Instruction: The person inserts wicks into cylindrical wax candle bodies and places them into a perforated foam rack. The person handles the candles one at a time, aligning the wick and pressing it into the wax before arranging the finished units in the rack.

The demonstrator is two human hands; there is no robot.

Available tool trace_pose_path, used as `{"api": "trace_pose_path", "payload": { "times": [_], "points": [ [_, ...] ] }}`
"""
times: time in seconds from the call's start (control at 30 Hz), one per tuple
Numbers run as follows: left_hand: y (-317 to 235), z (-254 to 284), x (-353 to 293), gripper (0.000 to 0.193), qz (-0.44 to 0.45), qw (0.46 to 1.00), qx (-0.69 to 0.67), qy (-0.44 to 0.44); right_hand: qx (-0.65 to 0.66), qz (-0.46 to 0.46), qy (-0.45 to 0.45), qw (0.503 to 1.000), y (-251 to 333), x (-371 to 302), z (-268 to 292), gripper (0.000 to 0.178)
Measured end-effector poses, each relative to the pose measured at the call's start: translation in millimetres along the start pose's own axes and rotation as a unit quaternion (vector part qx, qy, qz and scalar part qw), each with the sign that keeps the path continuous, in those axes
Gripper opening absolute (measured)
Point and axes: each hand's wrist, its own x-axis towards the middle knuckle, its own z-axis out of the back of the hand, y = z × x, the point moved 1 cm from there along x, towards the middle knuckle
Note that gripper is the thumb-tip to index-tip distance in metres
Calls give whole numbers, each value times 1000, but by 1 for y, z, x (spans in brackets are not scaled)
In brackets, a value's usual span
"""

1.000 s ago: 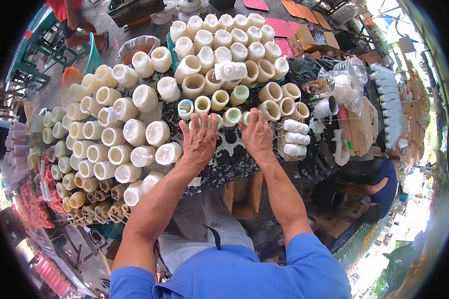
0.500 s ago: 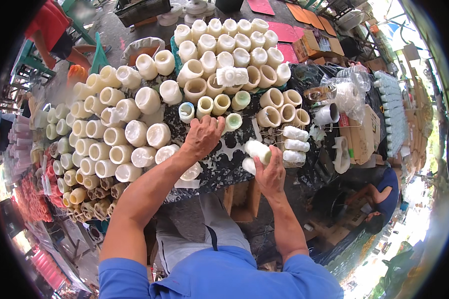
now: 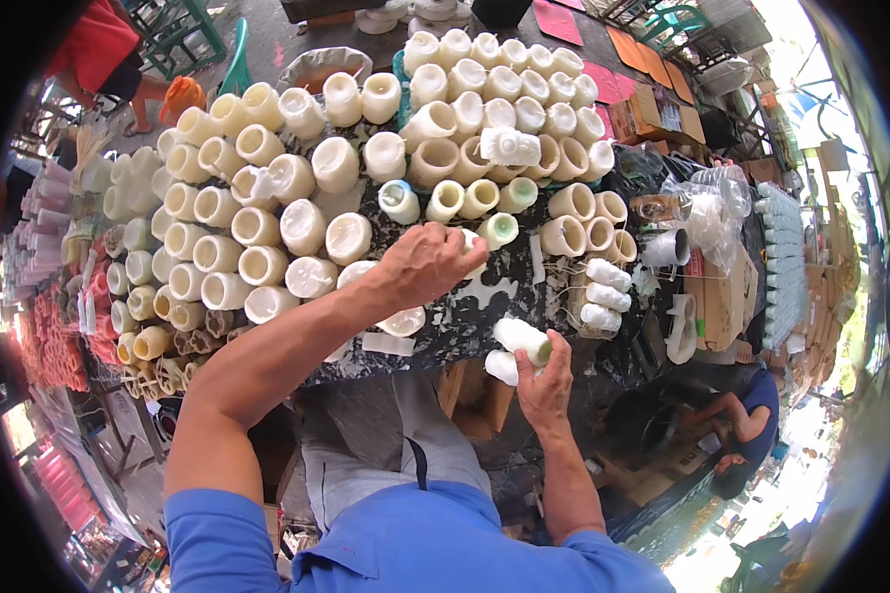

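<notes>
My left hand (image 3: pixel 430 262) is closed over a small pale waxy cup (image 3: pixel 474 240) at the middle of the table; the fingers hide much of it. Right beside it stands a cup with a pale green inside (image 3: pixel 499 230). Close to the front edge, my right hand (image 3: pixel 544 378) grips a whitish-green waxy cylinder (image 3: pixel 522 339). A second white cylinder (image 3: pixel 501 368) is just beneath that one; whether the hand also holds it I cannot tell. A blue-tinged cup (image 3: pixel 399 202) and a few small cream cups (image 3: pixel 446 201) stand beyond my left hand.
Rows of cream hollow cups (image 3: pixel 217 206) fill the table's left side, and more cups (image 3: pixel 468 79) crowd its far part. White bumpy rolls (image 3: pixel 603 296) lie at right, near a metal mug (image 3: pixel 667 247) and clear plastic bags (image 3: pixel 707 212). A person (image 3: pixel 747 420) crouches at lower right.
The whole scene has shifted right in view as my head turned. My left hand has closed on a pale cup beside the green-lined one. The right hand still grips its cylinder.
</notes>
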Motion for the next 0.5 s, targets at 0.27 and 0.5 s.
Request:
{"api": "trace_pose_path", "payload": {
  "times": [0.27,0.5],
  "points": [
    [-30,91,-24,40,54,992,-53,-100,-32,30,28,999,23,7,-14,60],
    [-23,68,-29,42,120,977,-165,-60,-53,-14,12,998,48,27,-5,64]
  ]
}}
